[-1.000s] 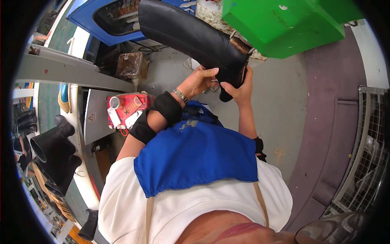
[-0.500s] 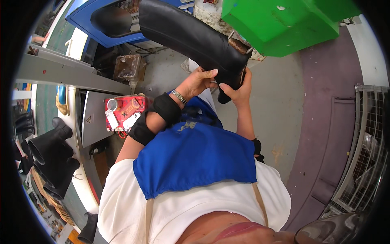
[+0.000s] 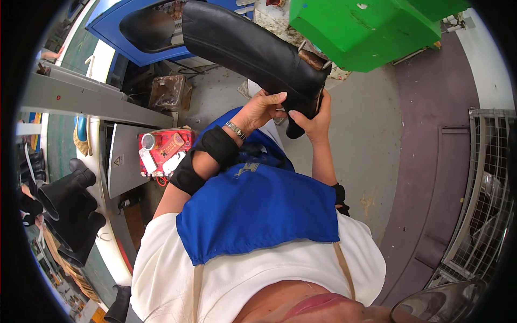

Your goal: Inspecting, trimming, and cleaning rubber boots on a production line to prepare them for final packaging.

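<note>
A tall black leather boot [image 3: 242, 48] lies slantwise in front of me, its shaft toward the upper left and its toe pointing down toward my body. My left hand [image 3: 264, 110] grips the foot part from the left, thumb stretched along the leather. On the sole side, my right hand [image 3: 314, 123] wraps the boot, its thumb pressed on the upper near the toe. Both hands are closed on it; several fingertips are hidden behind it. At the heel end, a rusty metal block [image 3: 313, 60] with a wire loop meets the boot, below a green machine housing [image 3: 361, 37].
A blue cabinet [image 3: 102, 27] stands behind the boot shaft. To my left, a red-covered stand [image 3: 171, 141] bears a jar and phones, beside an open grey door [image 3: 125, 156]. More black boots [image 3: 70, 199] lie on the left bench. A wire cage [image 3: 484, 199] stands at right.
The boot and both hands sit slightly further left in the picture, as does the green housing. My grip on the boot looks the same.
</note>
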Available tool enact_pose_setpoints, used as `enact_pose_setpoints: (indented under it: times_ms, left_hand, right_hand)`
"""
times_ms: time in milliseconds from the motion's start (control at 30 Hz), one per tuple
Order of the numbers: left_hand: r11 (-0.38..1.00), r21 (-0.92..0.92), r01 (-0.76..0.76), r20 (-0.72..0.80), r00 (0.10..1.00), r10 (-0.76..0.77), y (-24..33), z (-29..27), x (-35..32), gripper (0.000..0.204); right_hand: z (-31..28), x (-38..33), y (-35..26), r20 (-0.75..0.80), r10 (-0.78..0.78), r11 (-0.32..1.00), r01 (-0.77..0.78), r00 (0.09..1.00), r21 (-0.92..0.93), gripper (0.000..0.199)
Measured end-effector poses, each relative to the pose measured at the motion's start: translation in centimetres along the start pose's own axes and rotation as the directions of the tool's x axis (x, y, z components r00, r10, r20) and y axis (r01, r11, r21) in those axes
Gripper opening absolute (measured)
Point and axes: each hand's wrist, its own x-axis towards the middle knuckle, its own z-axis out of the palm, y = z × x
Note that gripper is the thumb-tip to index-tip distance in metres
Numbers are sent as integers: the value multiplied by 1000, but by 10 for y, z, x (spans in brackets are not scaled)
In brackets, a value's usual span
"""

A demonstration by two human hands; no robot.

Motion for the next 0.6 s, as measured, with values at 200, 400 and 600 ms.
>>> enact_pose_setpoints:
  times_ms: [200, 400, 600]
  left_hand:
    - [1000, -9, 5, 13, 1000, -5, -2, -5, 2, 39]
    - [1000, -12, 7, 5, 1000, -7, -1, -1, 1, 39]
    - [1000, -5, -2, -13, 1000, 1, 0, 4, -1, 39]
  right_hand:
    - [-3, 0, 4, -6, -4, 1000, 4, 1000, -8, 92]
    - [-3, 1, 5, 0, -1, 999, 1, 1000, -33, 92]
    - [-2, 1, 3, 0, 11, 1000, -11, 1000, -13, 92]
